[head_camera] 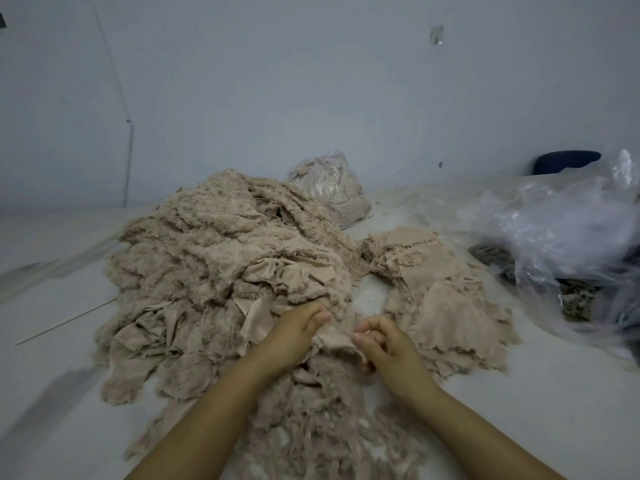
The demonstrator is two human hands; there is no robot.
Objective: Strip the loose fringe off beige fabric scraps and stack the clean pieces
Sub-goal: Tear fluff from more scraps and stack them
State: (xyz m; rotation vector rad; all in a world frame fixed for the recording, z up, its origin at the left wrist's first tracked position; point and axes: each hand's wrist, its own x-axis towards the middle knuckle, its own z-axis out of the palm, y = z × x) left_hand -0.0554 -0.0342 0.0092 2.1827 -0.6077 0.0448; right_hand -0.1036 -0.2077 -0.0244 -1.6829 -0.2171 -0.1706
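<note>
A big heap of fringed beige fabric scraps (pixel 221 258) fills the middle of the white floor. Both hands work one beige scrap (pixel 337 339) at the heap's near edge. My left hand (pixel 298 336) grips its left side with curled fingers. My right hand (pixel 381 341) pinches its right edge between thumb and fingers. To the right lies a flatter stack of beige pieces (pixel 440 292). Loose stripped fringe (pixel 322 424) is spread on the floor between my forearms.
A clear plastic bag stuffed with beige material (pixel 329 188) stands behind the heap by the wall. Crumpled clear plastic sheeting (pixel 554 230) covers darker scraps (pixel 575 299) at the right. A dark blue object (pixel 564 161) sits at the far right by the wall.
</note>
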